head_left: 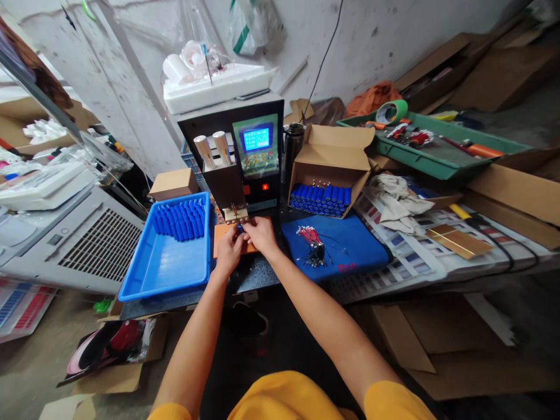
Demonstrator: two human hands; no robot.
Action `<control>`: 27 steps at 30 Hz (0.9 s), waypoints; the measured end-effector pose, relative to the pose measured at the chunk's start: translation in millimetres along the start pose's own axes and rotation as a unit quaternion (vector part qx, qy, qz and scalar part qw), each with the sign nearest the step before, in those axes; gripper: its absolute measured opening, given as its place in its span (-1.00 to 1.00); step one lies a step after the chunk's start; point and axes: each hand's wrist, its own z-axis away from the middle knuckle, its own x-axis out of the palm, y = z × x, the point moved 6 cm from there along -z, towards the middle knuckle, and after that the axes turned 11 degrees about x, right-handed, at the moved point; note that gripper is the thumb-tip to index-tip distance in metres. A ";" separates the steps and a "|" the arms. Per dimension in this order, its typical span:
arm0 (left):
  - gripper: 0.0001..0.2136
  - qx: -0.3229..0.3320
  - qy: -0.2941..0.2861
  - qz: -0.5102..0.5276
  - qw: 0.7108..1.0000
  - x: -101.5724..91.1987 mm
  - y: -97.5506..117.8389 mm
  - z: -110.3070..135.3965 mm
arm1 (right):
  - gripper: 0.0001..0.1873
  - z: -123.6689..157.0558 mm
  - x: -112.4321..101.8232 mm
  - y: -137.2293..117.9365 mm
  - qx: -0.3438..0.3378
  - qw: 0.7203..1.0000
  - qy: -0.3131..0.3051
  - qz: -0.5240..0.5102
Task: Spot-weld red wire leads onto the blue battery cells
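Observation:
Beneath the electrode tips of a black spot welder (275, 189) with a lit screen, my left hand (228, 252) and my right hand (261, 234) come together. Between their closed fingertips shows a small part of a blue battery cell (240, 228); the fingers cover most of it. Whether a wire lead is pinched there too is hidden. An orange pad (219, 240) lies under the hands. To the right, a bunch of red and black wire leads (314, 245) rests on a blue cloth pouch (359, 242).
On the left stands a blue tray (164, 291) with rows of blue cells at its far end. An open cardboard box (336, 150) of cells sits right of the welder, beside a dark flask (294, 146). Farther right are a white rag (398, 198) and a green tray (455, 166).

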 end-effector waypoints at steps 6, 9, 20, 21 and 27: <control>-0.72 -0.005 0.006 -0.005 1.000 -0.5 -1.8 1.4 | -0.85 -1.1 -1.0 3.3 0.006 1.000 0.011 0.011; -0.72 -0.008 0.006 -0.005 1.000 -0.9 -1.0 1.3 | -0.83 -0.5 -1.0 3.1 -0.002 1.000 0.010 0.010; -0.80 0.009 0.005 -0.008 1.000 -0.3 16.7 0.9 | -0.77 16.9 -5.0 7.0 0.004 0.998 -0.046 -0.032; -0.81 0.015 0.006 -0.018 1.000 -0.9 17.6 1.7 | -0.79 21.6 -6.6 7.7 0.002 0.998 -0.046 -0.035; -0.78 0.074 -0.004 -0.056 0.996 -1.7 20.8 7.5 | -0.87 46.9 -13.1 21.6 0.002 0.998 -0.039 -0.049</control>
